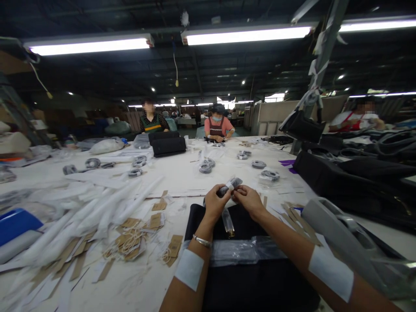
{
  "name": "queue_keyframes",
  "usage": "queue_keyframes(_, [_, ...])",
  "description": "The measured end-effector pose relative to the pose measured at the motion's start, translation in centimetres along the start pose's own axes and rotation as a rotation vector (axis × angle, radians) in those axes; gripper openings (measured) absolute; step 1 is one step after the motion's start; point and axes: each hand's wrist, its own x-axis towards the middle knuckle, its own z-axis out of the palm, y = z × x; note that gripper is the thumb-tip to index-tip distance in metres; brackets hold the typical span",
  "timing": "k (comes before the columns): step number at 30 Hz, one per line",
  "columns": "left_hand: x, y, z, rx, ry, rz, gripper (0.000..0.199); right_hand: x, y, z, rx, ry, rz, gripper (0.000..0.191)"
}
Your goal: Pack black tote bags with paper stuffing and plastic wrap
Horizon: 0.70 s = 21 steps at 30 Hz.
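My left hand (215, 203) is closed around a small dark grey bundle, which looks like a coiled strap (223, 190). A white band (230, 185) wraps the middle of the bundle. The fingers of my right hand (249, 199) pinch at the bundle's right side, by the band; whether they grip the band or the strap is hard to see. Under both hands lies a black bag (260, 281). Clear plastic film (234, 251) crosses the bag, and a gold-coloured clasp (230, 233) in clear wrap rests on it.
Several grey strap coils (206, 165) are scattered ahead. Left of the bag lie brown cardboard tags (130, 242) with strings and long white plastic sleeves (87, 212). A grey tape dispenser (344, 229) stands at right, before black bags (351, 182). Co-workers (217, 125) sit across the table.
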Motion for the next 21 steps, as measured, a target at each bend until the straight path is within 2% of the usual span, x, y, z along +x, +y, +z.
queue_keyframes(5, [0.3,-0.6,0.0,-0.101,-0.017,-0.073,0.024,1.1,1.1,0.9,-0.056,0.059,-0.071,0.018])
queue_keyframes(10, [0.6,-0.9,-0.1,-0.223,0.03,-0.161,0.027,0.5,1.6,0.1,-0.074,0.068,-0.038,0.019])
queue_keyframes(14, [0.7,-1.1,0.0,-0.29,0.03,-0.199,0.029,-1.6,0.5,-0.1,-0.011,0.05,-0.025,0.025])
queue_keyframes(18, [0.5,-1.1,0.1,-0.189,0.006,-0.155,0.026,-2.6,-1.5,1.5,0.125,0.011,0.085,0.042])
queue_keyframes(21, [0.2,-0.9,0.2,-0.124,0.005,-0.091,0.025,-2.0,-2.3,2.5,0.162,0.033,0.125,0.034])
